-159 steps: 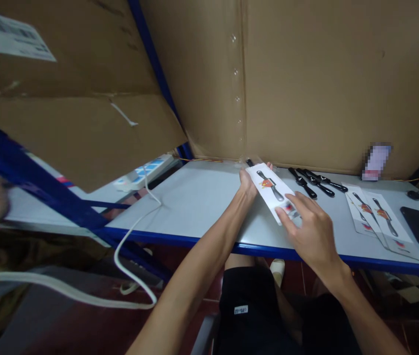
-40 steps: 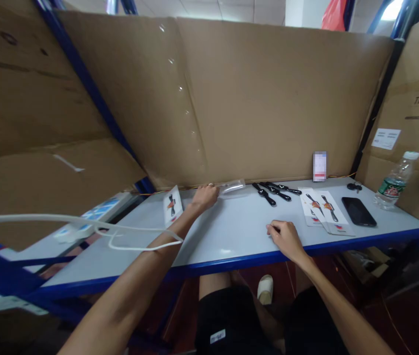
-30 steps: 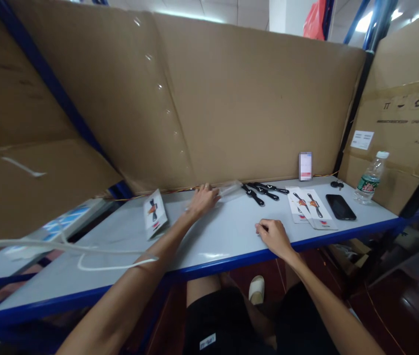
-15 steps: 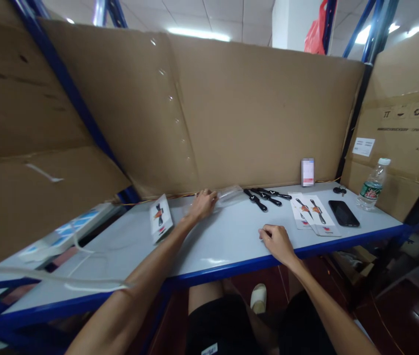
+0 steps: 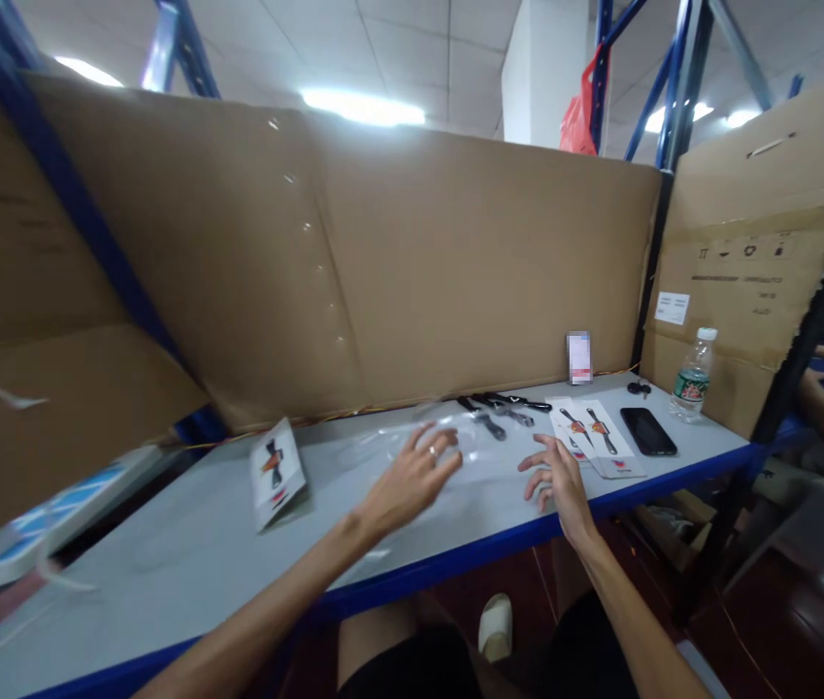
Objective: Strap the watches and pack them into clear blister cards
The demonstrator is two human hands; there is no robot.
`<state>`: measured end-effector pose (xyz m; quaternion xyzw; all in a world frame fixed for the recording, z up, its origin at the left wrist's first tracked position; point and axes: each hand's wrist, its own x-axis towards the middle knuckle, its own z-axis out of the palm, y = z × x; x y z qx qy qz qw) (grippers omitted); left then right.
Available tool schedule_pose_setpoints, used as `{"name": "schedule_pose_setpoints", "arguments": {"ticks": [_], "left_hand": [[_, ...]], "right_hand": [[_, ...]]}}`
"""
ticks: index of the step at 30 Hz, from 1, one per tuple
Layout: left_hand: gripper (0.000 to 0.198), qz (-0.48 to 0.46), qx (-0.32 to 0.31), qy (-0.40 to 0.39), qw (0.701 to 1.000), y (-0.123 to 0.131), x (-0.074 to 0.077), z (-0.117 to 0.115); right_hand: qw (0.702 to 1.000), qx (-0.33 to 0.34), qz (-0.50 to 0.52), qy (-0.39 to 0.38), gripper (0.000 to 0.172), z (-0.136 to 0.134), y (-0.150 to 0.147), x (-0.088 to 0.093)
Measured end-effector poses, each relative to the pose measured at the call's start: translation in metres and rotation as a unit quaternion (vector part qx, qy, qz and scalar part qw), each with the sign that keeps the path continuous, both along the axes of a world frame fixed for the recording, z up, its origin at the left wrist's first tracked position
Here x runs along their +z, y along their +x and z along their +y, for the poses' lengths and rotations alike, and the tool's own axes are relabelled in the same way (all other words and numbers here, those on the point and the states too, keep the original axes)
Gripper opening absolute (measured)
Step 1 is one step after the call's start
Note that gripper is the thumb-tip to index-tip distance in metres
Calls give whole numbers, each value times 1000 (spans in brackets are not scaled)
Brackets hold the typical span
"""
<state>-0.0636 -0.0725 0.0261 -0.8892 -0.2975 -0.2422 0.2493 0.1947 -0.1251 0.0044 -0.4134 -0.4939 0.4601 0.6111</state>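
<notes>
My left hand (image 5: 420,476) is over the middle of the table, its fingers spread apart and a ring on one of them. Just behind it, clear plastic bags (image 5: 382,439) lie blurred, partly covering the black tools; whether the hand touches the plastic I cannot tell. To its right, my right hand (image 5: 558,483) hovers near the front edge, fingers apart and nothing in them. Several black two-handled tools, like spokeshaves (image 5: 489,423), lie by the back wall. Printed cards (image 5: 607,442) picturing such a tool overlap beside my right hand.
A stack of printed cards (image 5: 279,474) stands at the left. On the right are a black phone (image 5: 648,431), keys (image 5: 640,387), a water bottle (image 5: 692,377) and a lit phone (image 5: 578,358) against the cardboard wall (image 5: 470,282). A white power strip (image 5: 54,515) lies far left.
My left hand has come right and nearer, its fingers opening. The plastic has spread over the tools. My right hand has opened from a loose fist. The view has shifted.
</notes>
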Motion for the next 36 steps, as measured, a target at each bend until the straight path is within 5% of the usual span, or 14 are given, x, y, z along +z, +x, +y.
{"name": "schedule_pose_setpoints", "arguments": {"ticks": [3,5,10,15,19,22,26,31,34,36], "left_hand": [[32,33,-114,22,993,19,-11,-46],[29,21,-137,34,990,29,-13,-64],[42,-261,-70,7,963,57,-12,-83],[78,-516,2,-51,855,81,-18,-93],[80,-563,-86,-219,792,91,-20,-90],[76,-597,-146,-349,707,103,-21,-86],[82,-693,-145,-341,618,115,-22,-83],[69,-664,-188,-520,504,110,-20,-83],[77,-695,-219,-538,425,104,-11,-75],[78,-703,-235,-537,402,98,0,-57]], "right_hand": [[999,28,15,-35,52,-28,21,2],[998,22,19,-59,41,-47,30,-2],[987,-29,116,-108,43,-88,13,-15],[968,-105,203,-105,48,-102,-16,-19],[963,-116,221,-103,49,-100,-20,-17],[964,-59,230,-121,52,-105,-30,-20],[951,37,253,-174,57,-117,-50,-35],[933,89,274,-216,64,-118,-61,-50],[929,139,270,-211,71,-112,-60,-51],[931,185,247,-194,77,-107,-57,-51]]}}
